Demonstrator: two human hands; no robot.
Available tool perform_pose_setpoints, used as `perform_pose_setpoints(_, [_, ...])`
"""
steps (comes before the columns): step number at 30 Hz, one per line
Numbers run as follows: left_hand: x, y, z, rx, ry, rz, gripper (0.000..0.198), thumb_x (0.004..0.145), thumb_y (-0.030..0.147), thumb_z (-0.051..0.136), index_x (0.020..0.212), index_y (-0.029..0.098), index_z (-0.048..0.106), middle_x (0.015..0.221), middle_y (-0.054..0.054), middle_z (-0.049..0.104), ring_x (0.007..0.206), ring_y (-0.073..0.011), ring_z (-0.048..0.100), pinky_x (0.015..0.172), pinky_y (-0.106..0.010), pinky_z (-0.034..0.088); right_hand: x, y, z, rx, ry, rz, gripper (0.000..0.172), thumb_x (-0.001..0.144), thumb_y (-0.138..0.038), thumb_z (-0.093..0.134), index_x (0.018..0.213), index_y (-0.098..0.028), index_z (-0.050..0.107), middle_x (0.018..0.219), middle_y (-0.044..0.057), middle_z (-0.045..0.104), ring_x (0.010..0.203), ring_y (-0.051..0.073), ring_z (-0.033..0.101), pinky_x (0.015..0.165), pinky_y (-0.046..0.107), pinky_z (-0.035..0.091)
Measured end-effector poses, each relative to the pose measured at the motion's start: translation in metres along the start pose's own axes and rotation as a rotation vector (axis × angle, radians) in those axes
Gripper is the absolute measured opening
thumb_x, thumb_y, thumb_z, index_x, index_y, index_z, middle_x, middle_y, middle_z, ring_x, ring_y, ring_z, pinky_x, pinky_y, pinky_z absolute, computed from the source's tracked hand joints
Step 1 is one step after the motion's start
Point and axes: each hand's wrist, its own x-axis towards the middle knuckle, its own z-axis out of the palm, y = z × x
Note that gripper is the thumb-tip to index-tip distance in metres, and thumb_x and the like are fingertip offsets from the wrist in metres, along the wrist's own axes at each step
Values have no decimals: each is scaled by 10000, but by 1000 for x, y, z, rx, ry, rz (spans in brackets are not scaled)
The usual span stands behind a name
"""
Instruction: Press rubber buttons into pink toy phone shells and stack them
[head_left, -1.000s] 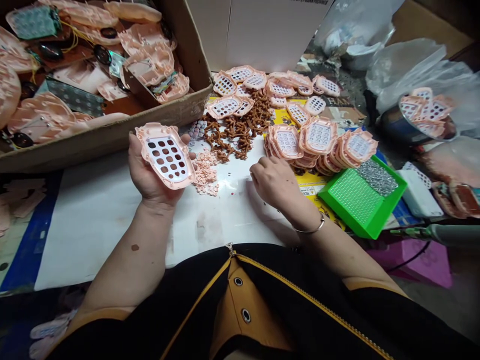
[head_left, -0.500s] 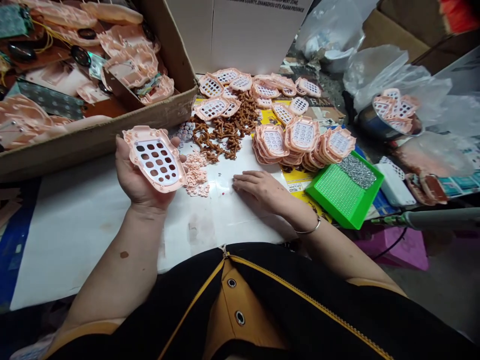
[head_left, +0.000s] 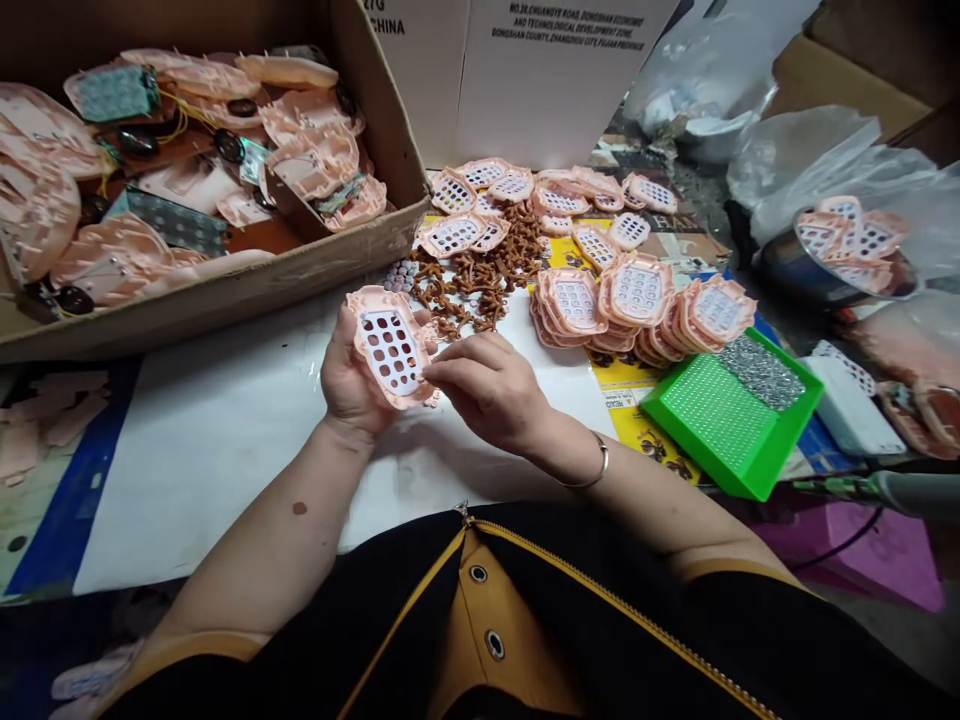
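Two hands (head_left: pixel 491 392), white worktop (head_left: pixel 195 440), cardboard box (head_left: pixel 315 265)

Casings (head_left: pixel 311 160) are held in a carton (head_left: pixel 322 255) at the frame's upper left. At centre, a panel (head_left: pixel 388 348) is laid in the left hand (head_left: pixel 345 385), the right hand (head_left: pixel 487 388) at its right edge. Behind, parts (head_left: pixel 469 290) are heaped on the worktop (head_left: pixel 202 430). Right of these, stacked panels (head_left: pixel 637 290) are set beside a tray (head_left: pixel 709 405) of screws (head_left: pixel 765 372); a bowl (head_left: pixel 787 268) is placed far right.

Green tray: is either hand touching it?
No, the left hand holds a pink frame beside the right hand, both away from the tray.
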Motion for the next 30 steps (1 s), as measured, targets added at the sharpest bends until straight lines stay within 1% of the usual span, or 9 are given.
perform_pose_setpoints(3, [0,-2,0,-3,-1,-45,347,925,524,513,1032,216,633,944,-66,737,1042,-300,719,881,-438,597,2,-3,11,-57,-35,-10,188,1003,-184,501,939,-178,678,874,49,698,783,147,594,722,294,463])
perform_pose_setpoints(5, [0,-2,-1,-23,-12,-88,372,896,544,554,1062,217,619,945,-78,739,1020,-308,725,881,-451,596,1,-3,12,-73,-84,-8,217,1008,-180,475,943,-177,682,878,53,695,789,154,586,729,300,459])
perform_pose_setpoints(9, [1,-2,-3,-59,-32,-110,381,869,571,584,1053,239,616,915,-76,737,954,-308,741,806,-450,613,-3,-3,2,-22,-228,-1,259,1033,-308,460,1041,-171,679,957,85,701,889,183,605,803,335,488])
perform_pose_setpoints(13, [1,0,-2,-47,-10,-179,434,869,619,549,1032,224,629,896,-97,733,919,-318,744,727,-440,621,-9,-6,-1,-38,-303,-41,433,1008,-490,471,1204,-142,637,1119,156,684,1071,255,593,903,422,492])
perform_pose_setpoints(17, [-1,1,1,-28,-11,-208,407,876,594,552,1062,238,618,916,-95,737,891,-306,749,709,-430,619,-15,-9,4,-130,-314,-19,433,1008,-472,481,1247,-142,626,1138,155,690,1074,260,611,907,423,498])
perform_pose_setpoints(20, [-1,1,0,-16,-13,-189,407,884,592,544,1066,236,621,918,-97,740,848,-304,754,689,-425,617,-18,-14,7,-151,-310,-19,455,1009,-467,482,1286,-131,611,1176,166,692,1102,259,619,943,428,493])
perform_pose_setpoints(26, [2,3,-1,-63,-15,-54,381,935,574,488,970,229,646,919,-79,737,941,-296,743,703,-406,614,-25,-23,4,-172,-259,-38,470,1018,-423,475,1368,-122,566,1362,152,642,1356,242,515,1142,420,367])
perform_pose_setpoints(28, [3,8,0,-56,-4,-11,373,936,569,501,965,231,656,924,-69,740,929,-278,741,700,-385,614,-22,-16,-1,-137,-248,2,475,1015,-460,462,1376,-170,569,1388,129,629,1379,255,495,1152,450,351])
perform_pose_setpoints(30, [3,18,-1,-57,-10,38,407,923,593,519,979,220,670,924,-71,744,859,-255,740,679,-358,611,-12,0,-5,-97,-222,98,446,1019,-462,441,1343,-200,600,1359,122,645,1326,266,534,1115,468,378])
